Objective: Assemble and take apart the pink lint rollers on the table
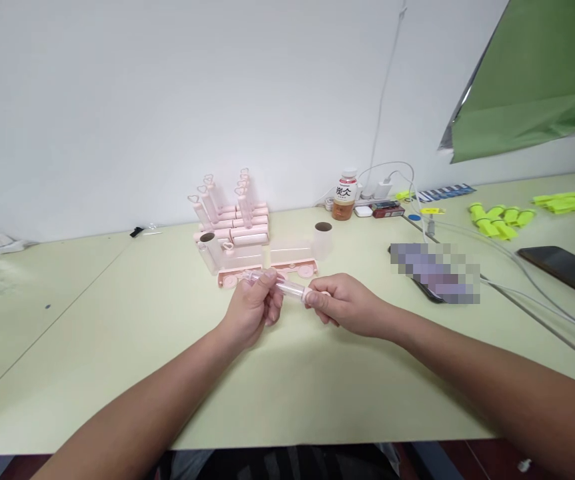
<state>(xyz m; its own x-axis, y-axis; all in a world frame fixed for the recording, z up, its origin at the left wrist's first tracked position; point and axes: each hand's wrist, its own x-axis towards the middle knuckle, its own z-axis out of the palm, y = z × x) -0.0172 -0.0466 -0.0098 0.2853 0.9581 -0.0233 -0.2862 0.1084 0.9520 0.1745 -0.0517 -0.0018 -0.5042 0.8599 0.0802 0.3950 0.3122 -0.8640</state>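
Between my hands, just above the table, is a clear plastic tube [291, 289] with a pale pink end. My left hand [255, 303] is closed around its left part, thumb on top. At the other end, my right hand [340, 303] pinches the pink piece, mostly hidden by the fingers. Right behind my hands lie two open pink cases with clear covers, a left case [247, 257] and a right case [292, 252]. A paper-cored white roll [323, 243] stands at the right case's end, and another white roll [211, 253] stands by the left one.
Several assembled pink rollers [232, 217] with heart-topped clear handles stand near the wall. To their right are a drink bottle [345, 197], a white charger case [364, 211] and cables. Phones lie at the right, including a dark phone [565, 267], with yellow-green plastic pieces [500, 220] behind.
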